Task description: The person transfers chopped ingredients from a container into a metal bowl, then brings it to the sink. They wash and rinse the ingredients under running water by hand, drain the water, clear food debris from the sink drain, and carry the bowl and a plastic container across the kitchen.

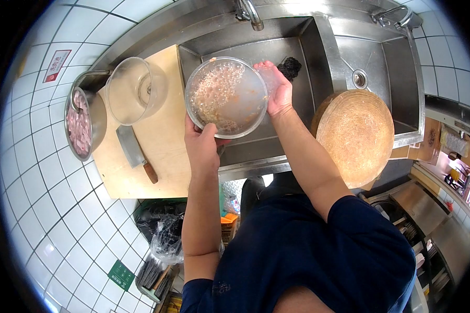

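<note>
Over the left sink basin I hold a round clear plastic container (227,97) with foamy, brownish liquid and small bits inside. My left hand (206,143) grips its near rim, thumb on top. At the container's right side, my right hand (277,91) is closed round it; the fingers are partly hidden behind the clear wall. Just beyond the right hand, a black scouring pad (289,68) lies in the basin. A cleaver (133,148) with a wooden handle rests on the wooden board to the left.
Left on the wooden board (167,120) stands another clear container (128,91); beside it is a metal bowl of raw meat (80,130). A thick round chopping block (356,138) sits at the right sink's front edge. Faucets (253,18) overhang behind.
</note>
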`<state>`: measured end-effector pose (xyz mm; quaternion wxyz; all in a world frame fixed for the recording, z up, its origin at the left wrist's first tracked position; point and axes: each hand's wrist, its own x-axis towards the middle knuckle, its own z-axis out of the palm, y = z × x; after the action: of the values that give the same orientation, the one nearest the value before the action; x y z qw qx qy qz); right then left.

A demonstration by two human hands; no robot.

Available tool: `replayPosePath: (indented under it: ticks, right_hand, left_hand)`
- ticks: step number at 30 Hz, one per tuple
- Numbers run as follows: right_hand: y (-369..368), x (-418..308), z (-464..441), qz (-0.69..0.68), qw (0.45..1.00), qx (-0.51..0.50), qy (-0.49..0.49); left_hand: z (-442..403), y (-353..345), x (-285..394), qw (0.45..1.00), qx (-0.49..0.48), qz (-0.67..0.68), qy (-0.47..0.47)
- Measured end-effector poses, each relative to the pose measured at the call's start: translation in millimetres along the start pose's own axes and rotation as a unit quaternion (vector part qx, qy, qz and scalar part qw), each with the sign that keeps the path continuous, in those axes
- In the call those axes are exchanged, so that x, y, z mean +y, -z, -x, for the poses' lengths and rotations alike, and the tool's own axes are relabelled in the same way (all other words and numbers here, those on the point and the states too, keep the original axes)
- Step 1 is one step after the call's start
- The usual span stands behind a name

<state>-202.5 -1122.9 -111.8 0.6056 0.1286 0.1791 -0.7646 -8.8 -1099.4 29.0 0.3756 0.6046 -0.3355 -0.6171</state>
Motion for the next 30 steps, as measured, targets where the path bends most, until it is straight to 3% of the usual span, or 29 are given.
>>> replayPosePath:
  ticks: [15, 30]
  right_hand:
    - [3.0, 3.0, -4.6, -0.016, 0.999, -0.03, 0.005]
    - [-7.6, 1.6, -2.0, -0.013, 1.0, 0.01, -0.008]
  left_hand:
    - [-2.6, -0.2, 2.7, 1.0, -0.013, -0.007, -0.013]
    - [-2.1, -3.1, 7.6, 1.0, -0.01, -0.017, -0.016]
